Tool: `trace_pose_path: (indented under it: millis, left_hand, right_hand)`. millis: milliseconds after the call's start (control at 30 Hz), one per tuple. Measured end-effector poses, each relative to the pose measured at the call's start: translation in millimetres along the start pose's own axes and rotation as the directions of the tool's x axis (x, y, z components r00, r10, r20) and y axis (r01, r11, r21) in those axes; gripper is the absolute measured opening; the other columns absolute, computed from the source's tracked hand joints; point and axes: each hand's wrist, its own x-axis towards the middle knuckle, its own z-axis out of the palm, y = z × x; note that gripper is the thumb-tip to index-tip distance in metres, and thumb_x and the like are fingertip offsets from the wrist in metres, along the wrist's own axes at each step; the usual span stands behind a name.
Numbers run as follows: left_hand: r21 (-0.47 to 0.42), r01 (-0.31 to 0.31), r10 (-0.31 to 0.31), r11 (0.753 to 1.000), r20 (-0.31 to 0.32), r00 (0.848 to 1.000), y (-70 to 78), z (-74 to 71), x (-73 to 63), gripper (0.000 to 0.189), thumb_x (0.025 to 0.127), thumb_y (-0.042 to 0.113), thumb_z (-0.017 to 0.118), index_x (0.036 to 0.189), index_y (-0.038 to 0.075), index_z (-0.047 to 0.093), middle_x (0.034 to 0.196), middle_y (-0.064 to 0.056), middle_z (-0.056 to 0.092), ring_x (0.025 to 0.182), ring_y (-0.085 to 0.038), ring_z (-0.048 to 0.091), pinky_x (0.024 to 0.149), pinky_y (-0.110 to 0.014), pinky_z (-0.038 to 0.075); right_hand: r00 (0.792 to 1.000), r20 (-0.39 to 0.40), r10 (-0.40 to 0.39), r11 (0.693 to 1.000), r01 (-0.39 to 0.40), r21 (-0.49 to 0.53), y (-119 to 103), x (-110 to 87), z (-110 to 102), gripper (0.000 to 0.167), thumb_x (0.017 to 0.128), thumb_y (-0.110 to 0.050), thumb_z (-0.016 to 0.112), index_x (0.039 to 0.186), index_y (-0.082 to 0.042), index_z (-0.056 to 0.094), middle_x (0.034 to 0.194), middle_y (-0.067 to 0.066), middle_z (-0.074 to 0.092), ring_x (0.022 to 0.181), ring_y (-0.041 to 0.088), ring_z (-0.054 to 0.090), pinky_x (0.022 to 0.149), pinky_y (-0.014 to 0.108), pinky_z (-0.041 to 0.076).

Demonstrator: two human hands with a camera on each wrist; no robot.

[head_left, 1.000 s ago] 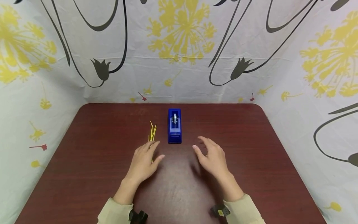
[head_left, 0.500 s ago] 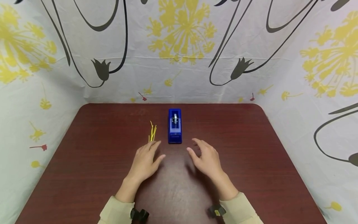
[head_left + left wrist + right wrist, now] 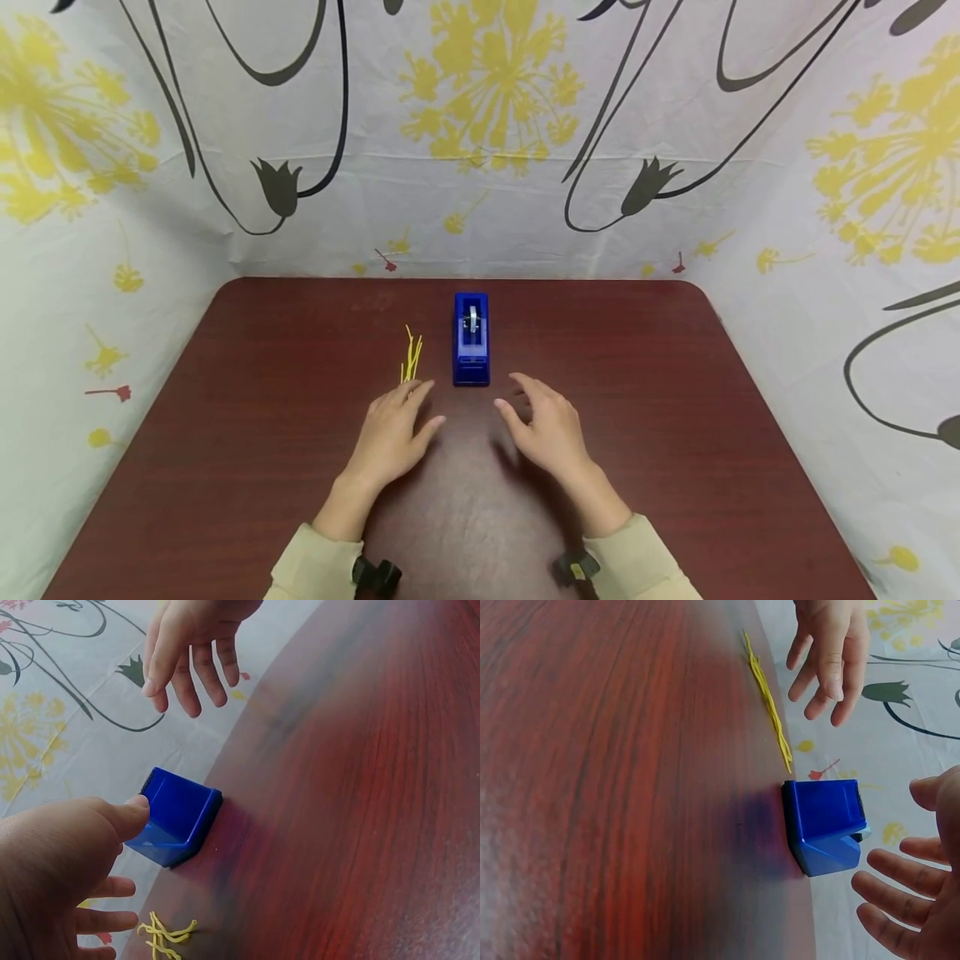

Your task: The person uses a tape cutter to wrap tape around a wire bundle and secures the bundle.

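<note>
A blue tape dispenser (image 3: 471, 368) stands upright near the far middle of the table, its small roll hub showing in the top opening. Left of it lies a loose bunch of thin yellow strands (image 3: 410, 358); their exact kind cannot be told. My left hand (image 3: 386, 437) hovers over the strands' near end, hiding part of them, fingers relaxed and thumb apart. On the other side my right hand (image 3: 551, 429) is held above the table, to the near right of the dispenser, fingers spread and loosely bent. Neither hand holds anything, as the left wrist and right wrist views also show.
The dark red-brown wooden table (image 3: 675, 467) has rounded far corners. A white cloth (image 3: 510, 208) printed with yellow and grey flowers hangs behind it and along both sides. A dark wrist camera (image 3: 377, 577) is worn at the left sleeve, another (image 3: 577, 568) at the right.
My right hand has moved leftward and slightly nearer to me, closer to the left hand. The left hand has barely shifted. The dispenser and strands lie as before; the head view has shifted slightly.
</note>
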Motion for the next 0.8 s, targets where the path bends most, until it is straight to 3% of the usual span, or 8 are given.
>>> trace_pose_path:
  millis: [800]
  left_hand:
    - [0.024, -0.019, 0.019, 1.0, -0.012, 1.0, -4.0, 8.9, 3.3, 0.055, 0.097, 0.035, 0.069, 0.143, 0.007, 0.056, 0.137, -0.018, 0.058, 0.128, -0.038, 0.054, 0.104, -0.06, 0.041]
  right_hand:
    - [0.999, 0.029, 0.02, 0.999, -0.018, -0.042, 2.0, 7.7, 7.9, 0.049, 0.094, -0.034, 0.071, 0.131, -0.004, 0.064, 0.107, 0.009, 0.074, 0.087, 0.024, 0.071, 0.076, 0.05, 0.055]
